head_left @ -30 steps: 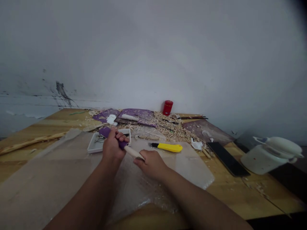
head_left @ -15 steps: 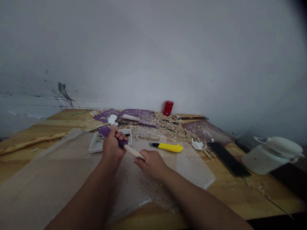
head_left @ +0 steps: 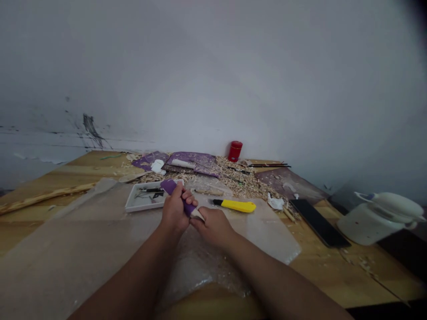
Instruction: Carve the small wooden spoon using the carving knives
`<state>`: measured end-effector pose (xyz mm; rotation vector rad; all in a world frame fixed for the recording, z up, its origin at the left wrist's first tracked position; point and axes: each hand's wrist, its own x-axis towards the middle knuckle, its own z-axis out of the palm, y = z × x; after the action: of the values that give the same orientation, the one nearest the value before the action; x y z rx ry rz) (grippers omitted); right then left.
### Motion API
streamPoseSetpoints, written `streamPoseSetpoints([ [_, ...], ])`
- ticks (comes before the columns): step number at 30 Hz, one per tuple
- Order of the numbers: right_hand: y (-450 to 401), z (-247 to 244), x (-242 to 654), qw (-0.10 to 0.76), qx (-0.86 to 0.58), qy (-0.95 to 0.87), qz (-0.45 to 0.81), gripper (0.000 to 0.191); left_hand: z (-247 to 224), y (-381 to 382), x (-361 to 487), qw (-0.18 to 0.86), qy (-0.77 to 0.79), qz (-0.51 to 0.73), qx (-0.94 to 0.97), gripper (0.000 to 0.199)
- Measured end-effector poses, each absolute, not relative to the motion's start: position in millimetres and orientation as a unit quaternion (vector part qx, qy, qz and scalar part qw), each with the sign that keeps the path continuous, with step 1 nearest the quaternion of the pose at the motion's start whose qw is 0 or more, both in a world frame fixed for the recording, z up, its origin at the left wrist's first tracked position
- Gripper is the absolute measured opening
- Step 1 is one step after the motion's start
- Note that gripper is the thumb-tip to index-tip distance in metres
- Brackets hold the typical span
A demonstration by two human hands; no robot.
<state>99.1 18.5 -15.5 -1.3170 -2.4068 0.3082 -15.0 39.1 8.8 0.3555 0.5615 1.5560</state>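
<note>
Purple-handled tool (head_left: 171, 186), clenched in left hand (head_left: 175, 211); right hand (head_left: 211, 227), fingers grasping its pale tip; yellow utility knife (head_left: 235, 206) nearby on plastic sheet (head_left: 267, 235).

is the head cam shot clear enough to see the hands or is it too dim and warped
In the head view, the light is dim and flat, with soft shadows by the left hand and right hand. The same view shows glare on the plastic sheet, a bent-looking table from the wide lens, and a dark top right corner. The purple-handled tool stays readable.
</note>
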Motion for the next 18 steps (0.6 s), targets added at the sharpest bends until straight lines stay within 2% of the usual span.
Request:
streamPoseSetpoints([
  [8,17.5,-10.4,101.0,0.179,-0.452,-0.869,0.09,0.03,18.3,47.1,-32.9,0.622,0.252,0.732,0.121,0.02],
  [18,20.3,-14.3,100.1,0.178,-0.471,-0.859,0.097,0.029,5.6,40.2,-10.6,0.657,0.252,0.696,0.145,0.023],
])
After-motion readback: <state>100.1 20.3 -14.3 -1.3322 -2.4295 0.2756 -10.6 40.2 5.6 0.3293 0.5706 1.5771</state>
